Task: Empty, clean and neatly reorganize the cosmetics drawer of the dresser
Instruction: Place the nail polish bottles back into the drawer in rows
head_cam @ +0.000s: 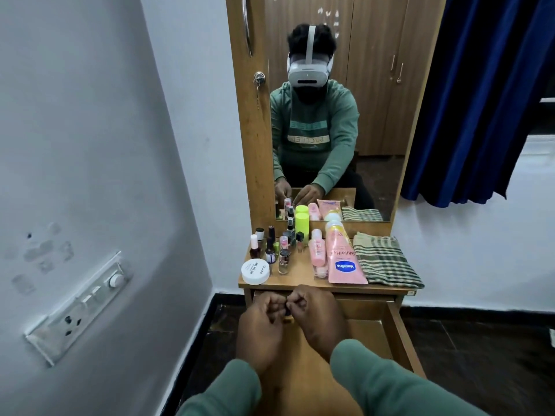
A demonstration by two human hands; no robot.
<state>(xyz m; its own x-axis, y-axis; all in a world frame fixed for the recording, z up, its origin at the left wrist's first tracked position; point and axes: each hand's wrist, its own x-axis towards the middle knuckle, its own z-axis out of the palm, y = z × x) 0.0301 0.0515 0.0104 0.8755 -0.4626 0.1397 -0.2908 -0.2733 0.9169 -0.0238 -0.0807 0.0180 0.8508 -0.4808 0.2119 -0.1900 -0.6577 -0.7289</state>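
pinching one small dark item (287, 311), both hands' fingers (276, 304) curl; tube (345, 259) reads "vaseline".

On the surface you can read "Vaseline" and "Gluta-Hy…" upside down on the pink tube (345, 259). The white round jar (255, 271) at near left reads "NAIL POLISH". Other labels are illegible.

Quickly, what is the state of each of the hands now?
Left hand: closed, fingers curled on something small; what it is cannot be told.
Right hand: closed the same way, meeting the left.
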